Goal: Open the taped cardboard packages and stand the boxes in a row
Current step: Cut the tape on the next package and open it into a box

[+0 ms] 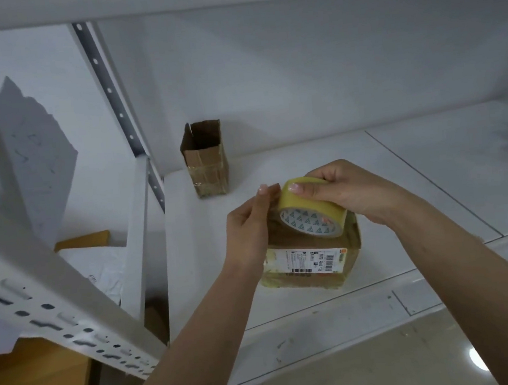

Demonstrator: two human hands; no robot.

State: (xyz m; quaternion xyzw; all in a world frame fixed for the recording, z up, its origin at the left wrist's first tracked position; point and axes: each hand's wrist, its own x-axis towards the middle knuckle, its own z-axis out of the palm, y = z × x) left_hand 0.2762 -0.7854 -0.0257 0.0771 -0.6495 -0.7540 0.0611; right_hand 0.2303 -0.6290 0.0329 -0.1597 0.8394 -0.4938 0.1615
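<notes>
I see a white metal shelf (305,162) against a pale wall, with perforated uprights (109,91) on the left. My right hand (349,192) curls its fingers around a roll of yellowish tape (310,214), held just above a taped package (309,261) lying on the shelf. My left hand (250,227) pinches the tape's loose end beside the roll. An opened box (204,159) stands upright farther back, well apart.
</notes>
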